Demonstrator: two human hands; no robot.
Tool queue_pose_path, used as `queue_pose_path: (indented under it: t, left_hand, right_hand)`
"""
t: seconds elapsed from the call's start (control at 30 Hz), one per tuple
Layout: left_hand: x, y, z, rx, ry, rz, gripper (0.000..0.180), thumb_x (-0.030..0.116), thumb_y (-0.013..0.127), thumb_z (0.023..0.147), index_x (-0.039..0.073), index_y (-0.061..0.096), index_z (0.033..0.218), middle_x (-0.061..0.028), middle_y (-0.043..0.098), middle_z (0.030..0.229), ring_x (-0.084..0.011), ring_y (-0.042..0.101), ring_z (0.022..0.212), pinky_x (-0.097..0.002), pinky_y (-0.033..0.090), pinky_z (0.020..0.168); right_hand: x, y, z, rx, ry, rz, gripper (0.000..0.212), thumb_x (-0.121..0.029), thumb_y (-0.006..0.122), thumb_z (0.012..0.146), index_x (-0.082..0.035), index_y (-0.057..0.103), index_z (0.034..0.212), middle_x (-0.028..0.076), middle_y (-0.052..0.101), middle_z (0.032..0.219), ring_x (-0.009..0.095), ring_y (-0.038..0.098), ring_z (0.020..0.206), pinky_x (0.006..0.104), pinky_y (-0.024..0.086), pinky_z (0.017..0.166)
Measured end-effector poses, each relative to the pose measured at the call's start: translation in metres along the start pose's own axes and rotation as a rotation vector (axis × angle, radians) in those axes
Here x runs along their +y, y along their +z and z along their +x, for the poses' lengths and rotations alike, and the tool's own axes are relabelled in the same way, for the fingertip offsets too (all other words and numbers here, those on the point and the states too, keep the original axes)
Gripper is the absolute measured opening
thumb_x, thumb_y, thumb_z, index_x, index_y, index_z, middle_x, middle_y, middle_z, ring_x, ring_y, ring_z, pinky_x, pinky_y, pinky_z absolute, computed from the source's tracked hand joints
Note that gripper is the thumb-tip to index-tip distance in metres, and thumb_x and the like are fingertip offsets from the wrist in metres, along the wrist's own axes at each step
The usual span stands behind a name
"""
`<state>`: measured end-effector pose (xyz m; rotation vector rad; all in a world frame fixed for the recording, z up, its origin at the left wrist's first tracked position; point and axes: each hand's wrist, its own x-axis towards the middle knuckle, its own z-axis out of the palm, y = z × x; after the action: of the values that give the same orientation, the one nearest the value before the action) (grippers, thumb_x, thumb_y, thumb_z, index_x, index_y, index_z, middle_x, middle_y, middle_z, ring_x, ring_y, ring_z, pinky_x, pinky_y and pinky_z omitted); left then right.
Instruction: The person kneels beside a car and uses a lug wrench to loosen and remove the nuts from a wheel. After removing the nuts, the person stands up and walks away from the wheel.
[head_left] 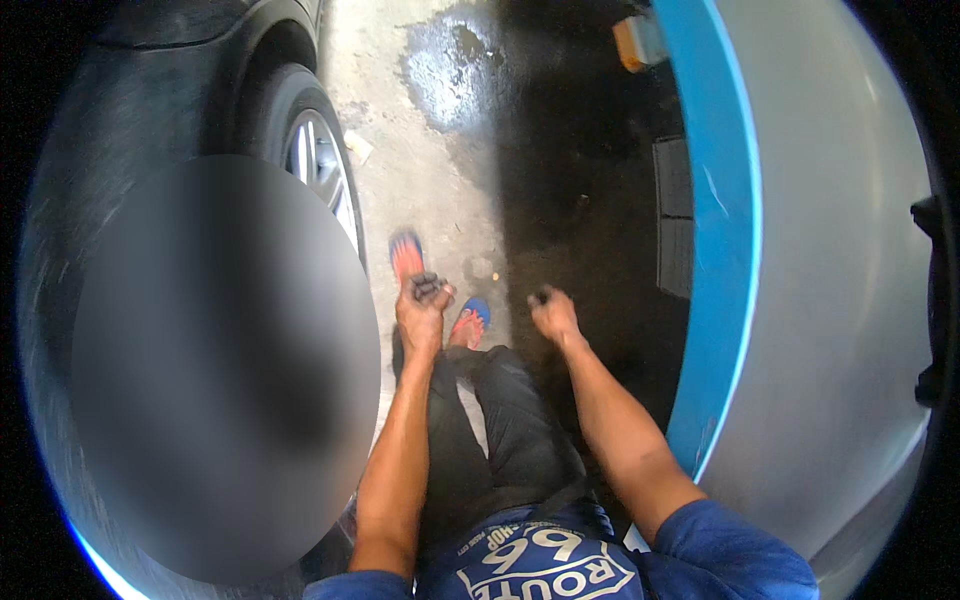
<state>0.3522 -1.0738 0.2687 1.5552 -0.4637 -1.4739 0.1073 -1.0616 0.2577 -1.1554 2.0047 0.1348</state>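
Observation:
My left hand (424, 302) is held out in front of me above the floor, its fingers curled in and darkened as if with grime. To its right, a little apart, my right hand (554, 312) hangs with its fingers bent into a loose fist, the tips also dark. Whether anything lies inside either hand is hidden. Neither hand touches the car or the blue-edged surface. The nearest thing on my left is a dark car's wheel (318, 150) with a silver spoked rim. Below my hands are my feet in blue sandals (478, 308).
A dark car body (150, 110) lines the left, partly behind a grey blurred oval. On the right runs a blue edge (735, 250) beside a broad grey surface (840, 300). The concrete floor (430, 180) has a wet patch ahead; an orange-and-white container (638, 44) stands far right.

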Motion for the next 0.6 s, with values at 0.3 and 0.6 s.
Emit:
queue_pose_path:
  t: [0.3,0.6]
  left_hand:
    - [0.003,0.060,0.209,-0.006,-0.348,0.074,0.023,0.012,0.065,0.090,-0.004,0.059,0.104,-0.0117,0.065,0.092,-0.0208,0.068,0.079,-0.0298,0.055,0.070]
    - [0.066,0.057,0.257,-0.231,-0.104,0.914,0.026,0.004,0.074,0.074,-0.003,0.063,0.096,-0.0145,0.066,0.083,-0.0231,0.064,0.076,-0.0354,0.050,0.073]
  right_hand:
    - [-0.016,-0.030,0.306,0.236,0.015,-0.127,0.035,-0.025,0.063,0.088,-0.004,0.065,0.116,0.020,0.067,0.111,0.036,0.065,0.100,0.0449,0.052,0.087]
    - [0.148,-0.077,0.613,0.337,0.160,-0.509,0.051,-0.037,0.058,0.091,-0.002,0.056,0.127,0.023,0.055,0.132,0.042,0.056,0.116,0.0523,0.045,0.099]
